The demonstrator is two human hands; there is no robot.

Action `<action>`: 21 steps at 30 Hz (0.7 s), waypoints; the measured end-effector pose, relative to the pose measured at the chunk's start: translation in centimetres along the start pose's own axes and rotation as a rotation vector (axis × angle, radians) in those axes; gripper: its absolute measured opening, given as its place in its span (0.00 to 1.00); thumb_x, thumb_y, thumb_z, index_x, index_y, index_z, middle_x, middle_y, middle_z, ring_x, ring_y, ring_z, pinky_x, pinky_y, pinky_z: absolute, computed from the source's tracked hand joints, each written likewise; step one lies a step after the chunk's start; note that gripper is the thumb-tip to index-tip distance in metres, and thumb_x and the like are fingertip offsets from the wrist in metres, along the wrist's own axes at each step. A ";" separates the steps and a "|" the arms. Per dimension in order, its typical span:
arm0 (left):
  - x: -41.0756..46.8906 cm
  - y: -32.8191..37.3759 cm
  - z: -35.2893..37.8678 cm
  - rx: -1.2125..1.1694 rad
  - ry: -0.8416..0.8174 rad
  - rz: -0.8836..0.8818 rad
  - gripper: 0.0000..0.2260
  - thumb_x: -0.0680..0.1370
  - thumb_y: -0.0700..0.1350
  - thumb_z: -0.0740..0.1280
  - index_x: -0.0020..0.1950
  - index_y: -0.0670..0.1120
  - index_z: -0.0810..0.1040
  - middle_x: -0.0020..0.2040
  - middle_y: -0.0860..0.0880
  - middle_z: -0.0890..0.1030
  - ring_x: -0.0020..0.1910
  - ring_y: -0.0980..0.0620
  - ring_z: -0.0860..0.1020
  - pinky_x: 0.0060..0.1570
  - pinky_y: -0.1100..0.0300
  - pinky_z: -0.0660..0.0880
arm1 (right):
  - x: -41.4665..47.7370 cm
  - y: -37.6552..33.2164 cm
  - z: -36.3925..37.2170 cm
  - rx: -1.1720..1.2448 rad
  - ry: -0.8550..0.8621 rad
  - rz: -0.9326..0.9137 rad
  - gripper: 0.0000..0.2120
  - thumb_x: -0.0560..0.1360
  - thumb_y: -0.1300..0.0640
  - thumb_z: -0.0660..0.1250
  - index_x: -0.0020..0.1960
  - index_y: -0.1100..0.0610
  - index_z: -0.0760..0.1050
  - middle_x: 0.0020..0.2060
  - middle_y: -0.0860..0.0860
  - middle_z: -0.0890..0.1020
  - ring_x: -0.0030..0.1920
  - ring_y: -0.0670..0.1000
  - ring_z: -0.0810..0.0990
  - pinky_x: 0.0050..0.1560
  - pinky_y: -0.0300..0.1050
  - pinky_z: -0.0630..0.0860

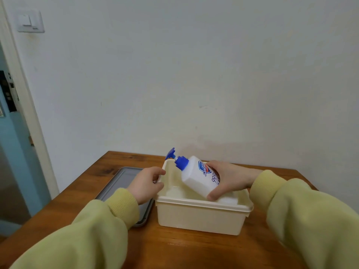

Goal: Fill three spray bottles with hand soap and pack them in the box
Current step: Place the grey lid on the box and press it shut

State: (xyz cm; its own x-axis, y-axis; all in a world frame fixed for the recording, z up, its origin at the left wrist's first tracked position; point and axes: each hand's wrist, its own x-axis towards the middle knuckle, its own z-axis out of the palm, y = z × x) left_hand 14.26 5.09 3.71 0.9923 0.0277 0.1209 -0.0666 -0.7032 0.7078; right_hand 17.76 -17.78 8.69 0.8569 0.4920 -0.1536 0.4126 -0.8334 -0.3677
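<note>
We are pinning the box (200,216) by its left rim, our left hand (145,183) curling over it. Our right hand (227,179) is wrapping the soap bottle (196,175), its base dipping inside the box. Long axis is slanting, the pump (171,153) pointing up past the box's far-left corner. Probably wise: keeping the pump clearing that rim.

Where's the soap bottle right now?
Head view, right of centre: soap bottle tilted over the cream box, gripped by the right hand, pump toward the left hand.

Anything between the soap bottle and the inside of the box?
Nothing visible: the box is open, a grey tray lies to its left, and the right hand holds the soap bottle tilted into it.
</note>
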 end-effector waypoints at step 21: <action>0.1 -0.6 0.6 0.045 0.012 0.026 0.18 0.78 0.36 0.57 0.68 0.44 0.69 0.64 0.47 0.75 0.64 0.51 0.72 0.64 0.59 0.70 | 3.2 1.1 3.0 -0.310 -0.240 0.059 0.28 0.73 0.51 0.68 0.69 0.54 0.63 0.64 0.54 0.74 0.63 0.55 0.73 0.67 0.49 0.67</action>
State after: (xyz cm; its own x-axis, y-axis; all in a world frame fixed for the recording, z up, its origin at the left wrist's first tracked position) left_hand 14.45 5.11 2.93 0.9889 0.0176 0.1473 -0.0872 -0.7348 0.6727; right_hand 19.98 -16.35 5.08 0.8008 0.4549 -0.3895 0.4695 -0.8807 -0.0634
